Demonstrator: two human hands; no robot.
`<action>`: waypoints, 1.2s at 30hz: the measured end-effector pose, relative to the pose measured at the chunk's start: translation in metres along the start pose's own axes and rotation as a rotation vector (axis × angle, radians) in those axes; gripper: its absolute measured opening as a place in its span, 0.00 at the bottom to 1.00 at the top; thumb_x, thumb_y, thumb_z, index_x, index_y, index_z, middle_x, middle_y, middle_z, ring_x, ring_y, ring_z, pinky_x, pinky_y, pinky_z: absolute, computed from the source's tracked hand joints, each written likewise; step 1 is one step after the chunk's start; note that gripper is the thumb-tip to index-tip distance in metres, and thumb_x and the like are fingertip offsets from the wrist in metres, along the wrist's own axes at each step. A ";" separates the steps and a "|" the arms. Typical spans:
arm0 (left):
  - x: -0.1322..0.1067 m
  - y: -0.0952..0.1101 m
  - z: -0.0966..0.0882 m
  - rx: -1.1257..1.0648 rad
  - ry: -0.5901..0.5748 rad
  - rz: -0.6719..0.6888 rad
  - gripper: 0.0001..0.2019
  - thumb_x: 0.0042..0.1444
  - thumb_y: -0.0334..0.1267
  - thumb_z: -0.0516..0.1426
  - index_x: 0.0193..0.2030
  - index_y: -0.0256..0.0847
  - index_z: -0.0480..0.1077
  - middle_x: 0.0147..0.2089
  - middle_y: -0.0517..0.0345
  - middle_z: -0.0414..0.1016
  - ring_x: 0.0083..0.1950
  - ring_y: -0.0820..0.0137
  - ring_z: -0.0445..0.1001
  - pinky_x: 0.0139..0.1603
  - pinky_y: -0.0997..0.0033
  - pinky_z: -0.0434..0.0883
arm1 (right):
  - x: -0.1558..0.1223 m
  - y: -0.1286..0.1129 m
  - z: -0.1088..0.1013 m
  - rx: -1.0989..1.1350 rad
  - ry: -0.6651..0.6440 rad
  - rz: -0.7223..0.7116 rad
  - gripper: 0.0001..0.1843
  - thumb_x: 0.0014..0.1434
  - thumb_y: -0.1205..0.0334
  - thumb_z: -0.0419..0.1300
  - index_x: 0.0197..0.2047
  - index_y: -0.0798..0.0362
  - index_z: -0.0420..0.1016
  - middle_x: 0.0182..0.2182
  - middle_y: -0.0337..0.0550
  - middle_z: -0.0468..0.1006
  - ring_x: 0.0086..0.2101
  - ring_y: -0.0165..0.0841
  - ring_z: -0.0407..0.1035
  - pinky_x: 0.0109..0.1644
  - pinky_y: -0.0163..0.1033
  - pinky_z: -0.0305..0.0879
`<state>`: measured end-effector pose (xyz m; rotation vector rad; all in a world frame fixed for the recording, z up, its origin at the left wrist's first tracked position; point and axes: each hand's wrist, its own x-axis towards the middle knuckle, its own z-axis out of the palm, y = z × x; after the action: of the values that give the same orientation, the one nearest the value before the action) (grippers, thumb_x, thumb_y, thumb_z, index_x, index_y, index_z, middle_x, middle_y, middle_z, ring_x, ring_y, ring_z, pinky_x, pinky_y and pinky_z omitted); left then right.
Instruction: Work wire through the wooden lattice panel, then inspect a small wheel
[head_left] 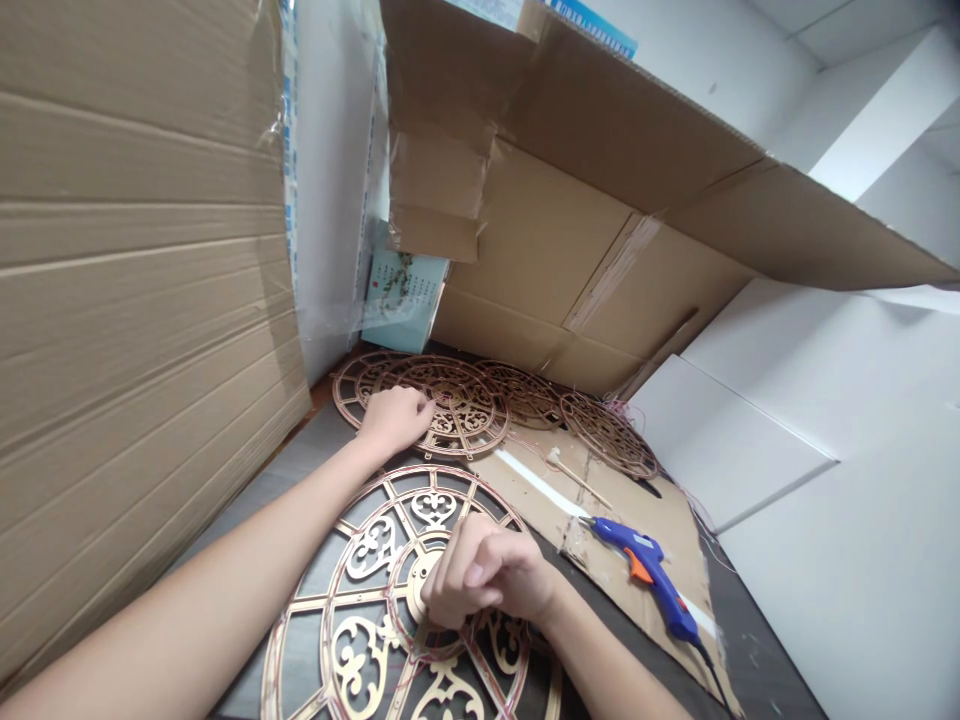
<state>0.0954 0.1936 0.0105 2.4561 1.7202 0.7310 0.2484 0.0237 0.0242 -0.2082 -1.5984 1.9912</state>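
Two hands, two ornate discs

Left hand (394, 420) reaches farthest, fingers curled down on the small gold filigree disc (450, 405) near the tabletop's far left edge; whether it grips is unclear. Right hand (487, 580) sits fisted on the hub of the large disc (375, 610) at the near edge. Glue gun (649, 575) lies to the right, untouched.

Two bare forearms, no sleeves; left hand (391, 420) & right hand (487, 580) ungloved, no rings.
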 end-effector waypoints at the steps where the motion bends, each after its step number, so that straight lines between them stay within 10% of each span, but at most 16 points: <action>1: 0.000 0.000 0.000 0.001 0.001 0.002 0.24 0.65 0.51 0.46 0.26 0.42 0.74 0.31 0.48 0.78 0.37 0.56 0.77 0.33 0.64 0.61 | 0.001 0.001 -0.001 0.002 -0.007 -0.002 0.17 0.54 0.65 0.51 0.16 0.51 0.51 0.17 0.38 0.52 0.22 0.29 0.49 0.31 0.40 0.51; 36: -0.004 0.000 0.002 0.047 0.042 0.057 0.25 0.66 0.50 0.45 0.30 0.42 0.78 0.33 0.48 0.80 0.38 0.56 0.79 0.34 0.62 0.63 | -0.001 0.007 -0.007 0.049 0.070 -0.034 0.15 0.53 0.65 0.48 0.18 0.49 0.48 0.17 0.35 0.47 0.20 0.27 0.43 0.26 0.37 0.45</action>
<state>0.0952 0.1905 0.0073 2.5481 1.7077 0.7619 0.2494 0.0281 0.0154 -0.2277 -1.4989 1.9732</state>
